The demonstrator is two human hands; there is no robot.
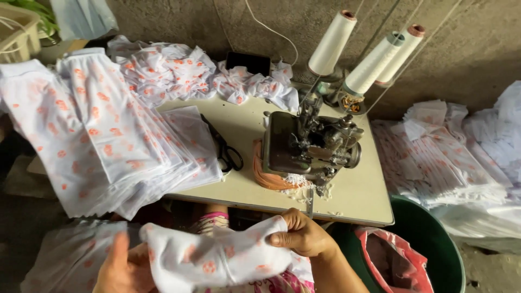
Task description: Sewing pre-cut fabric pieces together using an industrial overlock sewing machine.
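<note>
White printed cloth (217, 260) pinched in right hand (301, 236), left hand (122, 268) spread beneath — sewing machine (309, 146), scissors (225, 149) beyond

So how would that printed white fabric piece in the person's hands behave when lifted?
The fabric piece would probably flop: it sags and wrinkles between the left hand and the right hand. It looks thin, so likely light. It seems unlikely to slip, since the right hand's pinch bunches it.

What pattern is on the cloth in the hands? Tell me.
White cloth with small orange-red round motifs, seen in the head view.
</note>
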